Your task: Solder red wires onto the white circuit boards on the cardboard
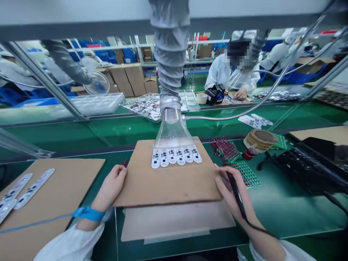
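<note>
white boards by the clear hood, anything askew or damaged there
Only slightly: the white boards on the middle cardboard form a ragged row, their lower ends not level. I can make out no damage, though the clear hood overlaps their upper ends.

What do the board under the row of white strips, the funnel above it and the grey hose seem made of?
Board: probably cardboard, matt, from its plain brown face. Funnel: glossy, clear plastic or perhaps glass; see-through with highlights. Hose: matt, likely fabric or plastic sheeting, given its wrinkled, ribbed surface.
</note>
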Available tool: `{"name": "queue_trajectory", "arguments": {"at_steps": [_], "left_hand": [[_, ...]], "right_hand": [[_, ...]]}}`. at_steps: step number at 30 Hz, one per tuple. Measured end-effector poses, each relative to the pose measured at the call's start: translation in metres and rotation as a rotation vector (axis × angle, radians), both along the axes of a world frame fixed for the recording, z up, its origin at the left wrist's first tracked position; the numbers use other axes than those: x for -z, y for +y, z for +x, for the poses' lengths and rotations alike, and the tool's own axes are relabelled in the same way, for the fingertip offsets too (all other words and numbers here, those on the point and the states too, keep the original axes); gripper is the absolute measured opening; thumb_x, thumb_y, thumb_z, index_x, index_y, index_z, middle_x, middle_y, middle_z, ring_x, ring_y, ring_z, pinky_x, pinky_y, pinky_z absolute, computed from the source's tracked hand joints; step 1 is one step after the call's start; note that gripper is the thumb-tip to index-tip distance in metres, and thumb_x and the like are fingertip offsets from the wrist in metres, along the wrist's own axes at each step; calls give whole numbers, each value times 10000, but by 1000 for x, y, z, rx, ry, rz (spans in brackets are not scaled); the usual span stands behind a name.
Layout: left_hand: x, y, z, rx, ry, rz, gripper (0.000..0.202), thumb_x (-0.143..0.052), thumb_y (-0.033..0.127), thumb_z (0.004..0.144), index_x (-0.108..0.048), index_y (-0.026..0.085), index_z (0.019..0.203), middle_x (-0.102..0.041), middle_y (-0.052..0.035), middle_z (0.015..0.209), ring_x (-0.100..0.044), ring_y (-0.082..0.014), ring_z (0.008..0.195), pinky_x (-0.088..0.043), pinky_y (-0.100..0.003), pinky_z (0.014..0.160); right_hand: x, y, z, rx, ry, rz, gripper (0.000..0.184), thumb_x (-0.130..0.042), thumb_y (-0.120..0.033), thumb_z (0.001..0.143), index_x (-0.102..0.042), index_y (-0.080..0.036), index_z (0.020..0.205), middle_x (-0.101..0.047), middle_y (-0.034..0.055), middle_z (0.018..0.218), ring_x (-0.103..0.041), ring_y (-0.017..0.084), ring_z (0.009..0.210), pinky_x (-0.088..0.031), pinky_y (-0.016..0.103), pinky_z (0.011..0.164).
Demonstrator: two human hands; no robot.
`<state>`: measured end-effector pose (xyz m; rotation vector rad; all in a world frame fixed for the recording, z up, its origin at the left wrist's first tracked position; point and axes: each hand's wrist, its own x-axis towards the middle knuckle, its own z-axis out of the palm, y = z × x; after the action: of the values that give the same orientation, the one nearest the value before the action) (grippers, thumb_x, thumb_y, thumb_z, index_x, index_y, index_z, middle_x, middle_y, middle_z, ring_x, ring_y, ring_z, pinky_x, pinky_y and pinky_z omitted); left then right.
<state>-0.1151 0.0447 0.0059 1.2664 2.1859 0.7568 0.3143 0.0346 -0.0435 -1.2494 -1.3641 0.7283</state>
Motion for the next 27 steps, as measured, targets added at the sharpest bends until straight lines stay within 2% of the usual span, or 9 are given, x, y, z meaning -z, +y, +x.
{"name": "queue_trajectory", "arguments": {"at_steps": [4,6,8,10,12,16,18,22,27], "left_hand": [[-15,60,-2,-22,-24,-4,183,-530,384,895,-612,224,863,-725,-63,846,-692,-265,823,-495,-316,678],[-21,80,-4,-36,-30,7,160,-541,364,874,-602,216,866,-724,-73,848,-695,-257,817,-494,-306,670],[-26,83,-8,-49,-25,13,171,-548,374,869,-602,212,878,-724,-79,853,-698,-259,823,-494,-307,673],[-28,65,-13,-53,-11,13,201,-553,409,872,-608,216,888,-718,-71,844,-693,-270,823,-492,-319,676],[-27,32,-16,-43,-7,4,240,-556,458,877,-616,226,888,-716,-57,829,-695,-283,830,-503,-332,685],[-10,-44,-8,55,-38,29,386,-535,621,922,-621,245,912,-742,-40,864,-720,-277,857,-556,-337,720],[2,-67,-2,123,4,71,469,-515,700,949,-643,249,940,-758,-44,891,-719,-269,826,-566,-342,711],[18,-78,-21,104,133,96,527,-484,709,977,-746,251,962,-811,-61,954,-733,-281,837,-581,-365,779],[10,-76,-114,-231,333,99,635,-286,600,1075,-780,225,942,-778,-74,814,-768,-299,846,-573,-364,761]], "right_hand": [[-37,55,-20,-101,-27,40,319,-666,-514,1045,-603,-350,1312,-710,68,1329,-727,291,1282,-610,515,1143],[-54,63,-27,-129,-75,53,353,-657,-510,1066,-620,-351,1380,-703,61,1356,-717,276,1250,-610,517,1130],[-65,57,-30,-135,-93,57,409,-682,-506,1073,-636,-297,1422,-691,90,1402,-710,279,1226,-624,522,1081],[-66,43,-28,-146,-97,49,409,-681,-496,1083,-641,-276,1426,-687,110,1424,-711,278,1210,-633,498,1048],[-58,24,-23,-162,-98,37,344,-661,-483,1089,-645,-315,1389,-702,89,1392,-721,271,1186,-642,462,1032],[-20,-14,-2,-99,-152,69,211,-655,-443,1074,-642,-322,1247,-735,59,1262,-768,253,1109,-666,384,956],[1,-28,12,-41,-257,81,207,-631,-412,1081,-649,-304,1258,-726,69,1272,-776,247,1099,-666,365,925],[24,-34,37,34,-504,157,254,-602,-424,1079,-670,-272,1271,-726,85,1190,-760,266,978,-637,401,832],[21,-12,37,-38,-670,272,314,-672,-430,1030,-689,-240,1279,-729,110,1125,-767,302,924,-621,451,856]]}}
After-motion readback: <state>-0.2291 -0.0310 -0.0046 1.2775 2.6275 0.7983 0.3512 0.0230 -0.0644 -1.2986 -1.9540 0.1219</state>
